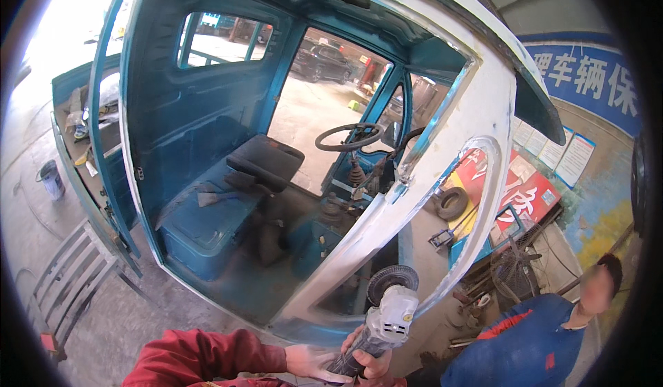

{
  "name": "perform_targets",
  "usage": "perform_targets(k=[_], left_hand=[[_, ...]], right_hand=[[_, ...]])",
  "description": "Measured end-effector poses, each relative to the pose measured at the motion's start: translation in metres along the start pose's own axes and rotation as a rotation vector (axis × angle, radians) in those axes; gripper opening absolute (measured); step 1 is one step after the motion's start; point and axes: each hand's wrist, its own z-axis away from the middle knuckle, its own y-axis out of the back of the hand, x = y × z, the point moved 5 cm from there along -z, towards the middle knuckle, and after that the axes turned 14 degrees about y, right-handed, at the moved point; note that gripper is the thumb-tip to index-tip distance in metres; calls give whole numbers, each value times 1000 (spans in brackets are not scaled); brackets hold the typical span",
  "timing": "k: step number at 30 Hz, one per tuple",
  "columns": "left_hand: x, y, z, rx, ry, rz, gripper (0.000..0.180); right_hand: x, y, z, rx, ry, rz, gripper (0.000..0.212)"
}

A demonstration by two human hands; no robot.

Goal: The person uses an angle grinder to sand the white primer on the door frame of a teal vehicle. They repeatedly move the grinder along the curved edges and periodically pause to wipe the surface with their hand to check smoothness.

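Observation:
An angle grinder (390, 316) with a pale grey head and dark body is held low in front of the cab. Its dark round disc (392, 282) points up, close to the lower end of the white door pillar (359, 249); whether they touch I cannot tell. My left hand (311, 361), in a red sleeve, is closed about the rear of the grinder's body. My right hand (373, 363) wraps the body nearer the head. The pillar and the curved window frame (480, 228) look sanded, with bare grey patches.
Inside the blue cab are a dark seat (266, 160), a steering wheel (349, 138) and a blue seat box (204, 231). A person in blue (518, 342) is close at the right. A fan (516, 273) stands behind, a metal rack (72, 269) and bucket (51, 180) at left.

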Motion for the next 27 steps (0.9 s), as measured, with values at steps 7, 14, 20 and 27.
perform_targets(k=[7, 14, 20, 27], left_hand=[[18, 3, 6, 228, -359, -127, 75], [2, -15, 0, 183, -396, -79, 66], [6, -8, 12, 147, -290, -163, 53], [4, -27, 4, 194, -215, -170, 72]], right_hand=[[5, 12, 2, -11, 102, -2, 58], [3, 14, 1, -37, 95, 18, 58], [12, 16, 2, -21, 54, -66, 56], [4, 18, -4, -91, 69, -49, 58]])
